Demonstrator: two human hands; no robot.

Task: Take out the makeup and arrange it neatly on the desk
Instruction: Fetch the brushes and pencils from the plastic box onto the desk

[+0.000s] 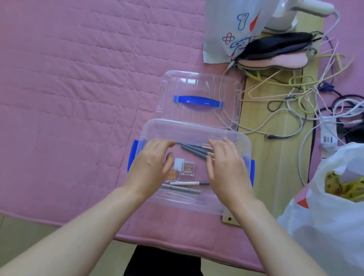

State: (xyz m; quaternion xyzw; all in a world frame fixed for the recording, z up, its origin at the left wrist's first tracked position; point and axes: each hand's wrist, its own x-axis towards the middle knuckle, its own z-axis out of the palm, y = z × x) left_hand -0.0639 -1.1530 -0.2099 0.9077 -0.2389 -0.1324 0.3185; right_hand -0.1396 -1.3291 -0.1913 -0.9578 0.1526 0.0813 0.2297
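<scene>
Head view: clear plastic box (197, 135) with blue side latches sits open on a pink quilted cover (67, 72); its clear lid (201, 86), blue handle (198, 100) on top, lies just beyond the box, touching its far edge. Makeup is all inside the box: a fan of grey pencils (194, 150) with pinkish ends toward the far wall; two small square compacts (188, 168) side by side at centre, a third orange-toned one (172, 175) just nearer the left hand; a white pencil (189, 183) and a grey stick (181, 189) lying lengthwise near the front wall. Left hand (151, 164) hovers over the left part of the box, palm down, fingers loosely bent, nothing held. Right hand (226, 166) is over the right part, fingers extended toward the pinkish pencil ends; whether the fingertips touch them cannot be told; nothing gripped. Beside the box to the right: a wooden board (265, 165) with a tangle of cables (301, 102); a white plastic bag (346, 192) with yellow packets at far right; a printed bag (233, 19), stacked insoles (278, 50) and a white appliance (299, 6) behind.
</scene>
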